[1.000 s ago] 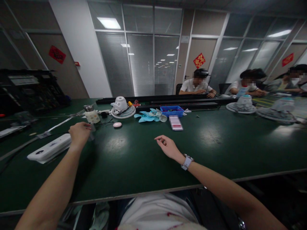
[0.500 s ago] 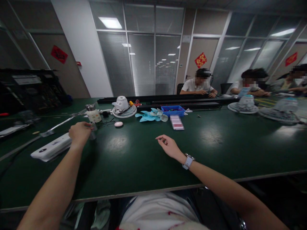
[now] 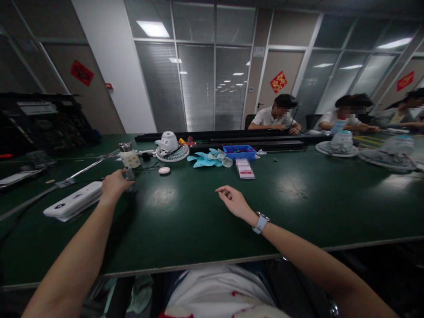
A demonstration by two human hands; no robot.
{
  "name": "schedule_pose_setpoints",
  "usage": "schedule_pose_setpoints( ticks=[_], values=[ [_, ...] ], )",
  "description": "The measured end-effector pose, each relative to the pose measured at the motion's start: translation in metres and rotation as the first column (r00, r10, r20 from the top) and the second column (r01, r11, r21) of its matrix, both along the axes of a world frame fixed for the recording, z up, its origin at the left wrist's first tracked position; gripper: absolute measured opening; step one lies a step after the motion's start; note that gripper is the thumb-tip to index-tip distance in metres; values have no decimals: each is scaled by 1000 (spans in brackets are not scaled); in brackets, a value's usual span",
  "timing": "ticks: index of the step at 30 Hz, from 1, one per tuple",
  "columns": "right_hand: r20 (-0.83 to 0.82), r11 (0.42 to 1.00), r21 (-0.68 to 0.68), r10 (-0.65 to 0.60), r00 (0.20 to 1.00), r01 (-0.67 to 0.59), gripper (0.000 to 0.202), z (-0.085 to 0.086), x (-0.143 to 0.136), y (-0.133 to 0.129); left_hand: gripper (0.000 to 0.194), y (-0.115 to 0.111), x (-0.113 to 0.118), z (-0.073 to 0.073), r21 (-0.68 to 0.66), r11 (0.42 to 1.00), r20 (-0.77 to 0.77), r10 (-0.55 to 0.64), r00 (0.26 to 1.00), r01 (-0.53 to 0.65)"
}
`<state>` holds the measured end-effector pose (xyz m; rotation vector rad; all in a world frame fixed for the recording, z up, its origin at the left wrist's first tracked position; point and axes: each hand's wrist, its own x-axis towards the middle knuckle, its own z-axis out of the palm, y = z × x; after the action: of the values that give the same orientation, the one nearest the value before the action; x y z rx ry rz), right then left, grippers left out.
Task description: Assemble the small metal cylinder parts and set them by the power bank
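Observation:
My left hand (image 3: 115,184) reaches over the left part of the table, with thumb and fingers closed around a small grey, see-through-looking object (image 3: 129,174); its exact kind is too unclear to tell. Just behind it stands a cream spotted bottle (image 3: 129,157) with a metal cap. Beside the wrist lies a long white device (image 3: 74,201), partly covered by the hand. My right hand (image 3: 234,202), a watch on its wrist, rests near the table's middle. Its fingers are loosely bent and apart, with nothing visible in them. A pink oval object (image 3: 164,170) lies between the hands, farther back.
Behind lie a white fan part (image 3: 172,152), blue fan blades (image 3: 209,159), a blue tray (image 3: 240,153) of small parts and a stack of cards (image 3: 245,169). Long black bars (image 3: 265,145) cross the back. Other people sit across the table. A cable and strap run at left.
My left hand has shifted slightly right, and its thumb now shows on the near side of the small grey object. The right hand stays where it was.

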<state>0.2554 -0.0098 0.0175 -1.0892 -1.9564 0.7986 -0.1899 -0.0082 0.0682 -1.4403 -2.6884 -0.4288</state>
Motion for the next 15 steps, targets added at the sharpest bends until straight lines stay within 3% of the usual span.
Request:
schedule_pose_setpoints(
  ticks=[5,9,11,15],
  values=[
    [5,1000,-12,3,1000,-3,25,1,0,-1,74,9,15,3,7,995,82,-97,992,97],
    [10,1000,-15,6,1000,-5,24,2,-1,-2,72,12,73,-3,131,936,173,-346,922,327],
    [5,1000,-17,9,1000,-9,24,3,-1,-1,74,7,112,-11,232,863,247,-499,831,449],
    [-27,999,-14,36,999,-36,25,3,-3,-2,75,-15,182,-28,406,636,444,-765,467,656]
  ],
)
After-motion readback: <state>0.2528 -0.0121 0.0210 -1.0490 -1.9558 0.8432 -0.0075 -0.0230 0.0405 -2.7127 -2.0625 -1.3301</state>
